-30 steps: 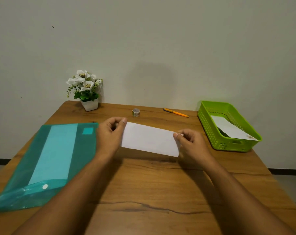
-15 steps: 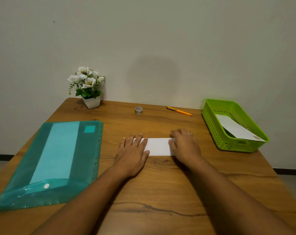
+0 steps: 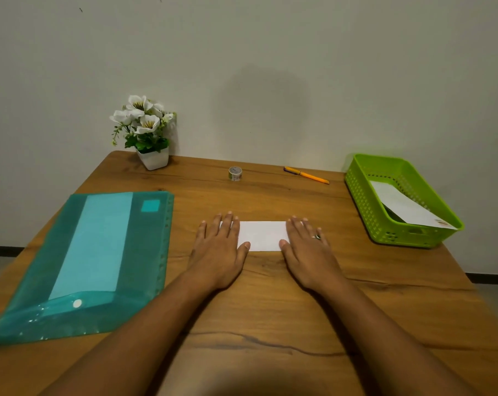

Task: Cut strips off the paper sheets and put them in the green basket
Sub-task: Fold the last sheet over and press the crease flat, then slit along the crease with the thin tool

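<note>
The left hand and right hand, each grip open with fingers straight, press flat on the two ends of a white paper strip lying on the wooden bench, well apart from the green basket, which holds another paper piece.

Matt wooden table, glossy plastic folder.
</note>
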